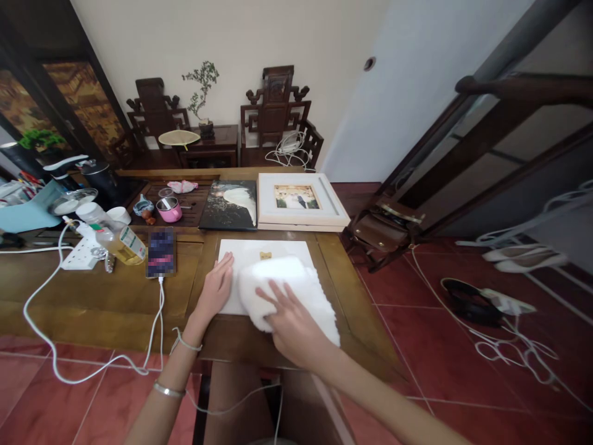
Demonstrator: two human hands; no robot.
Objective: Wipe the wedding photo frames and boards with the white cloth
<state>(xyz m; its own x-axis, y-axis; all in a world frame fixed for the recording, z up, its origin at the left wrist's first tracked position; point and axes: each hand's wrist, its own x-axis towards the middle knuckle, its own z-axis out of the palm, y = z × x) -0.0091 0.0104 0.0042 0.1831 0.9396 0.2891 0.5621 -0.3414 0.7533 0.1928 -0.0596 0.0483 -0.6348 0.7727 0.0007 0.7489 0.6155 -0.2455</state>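
Note:
A white rectangular panel (238,248) lies flat on the wooden table before me. Near its far edge shows a small yellowish mark (265,254). Across the panel's right part and onto the table spreads a fluffy white cloth (319,300), which hides what is below it. My right hand (285,315) presses on this cloth from above, fingers spread. At the panel's left edge rests my left hand (217,284), its fingers stretched out and touching the panel.
Beyond the panel lie a dark picture (229,204) and a framed photo (296,196). To the left are a phone (160,252) on a white cable, a bottle of yellow liquid (126,244), a power strip (81,250) and a pink cup (170,210). A brown bag (384,232) sits at the right.

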